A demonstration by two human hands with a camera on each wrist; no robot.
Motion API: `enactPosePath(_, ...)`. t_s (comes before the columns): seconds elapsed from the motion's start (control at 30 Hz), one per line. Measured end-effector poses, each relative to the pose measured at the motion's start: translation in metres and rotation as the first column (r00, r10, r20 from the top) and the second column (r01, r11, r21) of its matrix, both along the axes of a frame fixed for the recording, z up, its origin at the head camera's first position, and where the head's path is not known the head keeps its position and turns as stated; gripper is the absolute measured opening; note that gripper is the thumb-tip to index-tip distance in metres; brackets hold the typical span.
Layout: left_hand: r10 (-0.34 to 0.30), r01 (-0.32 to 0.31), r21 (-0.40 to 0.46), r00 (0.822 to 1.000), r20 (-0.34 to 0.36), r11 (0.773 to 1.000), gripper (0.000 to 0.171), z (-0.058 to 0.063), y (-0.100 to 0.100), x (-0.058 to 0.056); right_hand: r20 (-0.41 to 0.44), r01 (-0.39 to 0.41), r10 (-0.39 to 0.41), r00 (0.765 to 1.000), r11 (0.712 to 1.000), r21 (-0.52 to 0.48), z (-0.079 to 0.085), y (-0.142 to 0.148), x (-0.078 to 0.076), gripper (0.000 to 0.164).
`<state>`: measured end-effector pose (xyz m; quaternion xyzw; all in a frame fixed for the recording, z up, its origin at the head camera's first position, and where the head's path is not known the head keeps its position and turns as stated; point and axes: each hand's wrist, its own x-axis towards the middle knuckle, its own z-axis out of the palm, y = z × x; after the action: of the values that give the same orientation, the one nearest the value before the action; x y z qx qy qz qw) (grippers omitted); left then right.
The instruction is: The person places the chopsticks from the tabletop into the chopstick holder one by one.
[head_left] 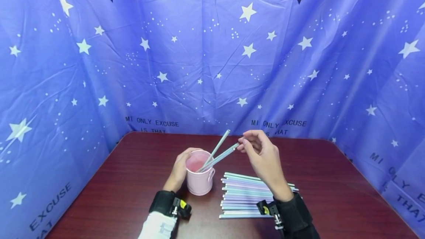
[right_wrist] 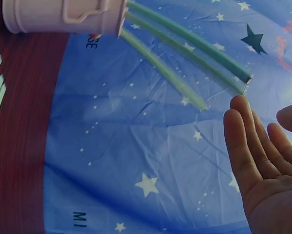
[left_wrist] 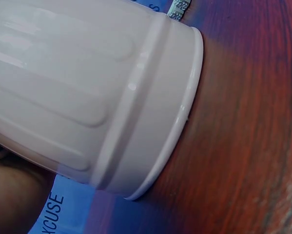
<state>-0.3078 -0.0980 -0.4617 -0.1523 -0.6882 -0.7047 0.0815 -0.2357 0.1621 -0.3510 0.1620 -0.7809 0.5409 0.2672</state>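
Table work: we are seeing the left hand (head_left: 180, 164) gripping the pink bucket (head_left: 199, 184), apparently steadying the leaning straws (head_left: 221, 156), the right hand (head_left: 265, 159) hovering unclenched by their tips, loose straws (head_left: 244, 197) lying rightward, presumably for easy reach.

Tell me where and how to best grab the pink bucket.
Probably around the curved wall of the bucket, coming from the left: it stands upright, while its handle and the leaning straws crowd the right side.
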Motion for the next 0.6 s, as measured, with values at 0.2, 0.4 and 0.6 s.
enactPosePath(0.2,0.001,-0.001,0.004,1.0,-0.001,1.0,0.046,0.0,0.0,-0.001,0.12,0.063,-0.079,0.99,0.989,0.137,-0.008,0.008,-0.009,0.018)
enactPosePath(0.4,0.0,0.0,-0.003,1.0,0.007,1.0,0.046,-0.001,0.0,-0.001,0.334,-0.049,-0.106,0.937,0.904,0.425,-0.025,0.02,-0.018,0.036)
enactPosePath(0.6,0.003,-0.003,-0.006,1.0,-0.007,1.0,0.045,0.0,-0.001,0.0,0.485,-0.194,-0.144,0.863,0.792,0.579,-0.045,0.028,-0.026,0.044)
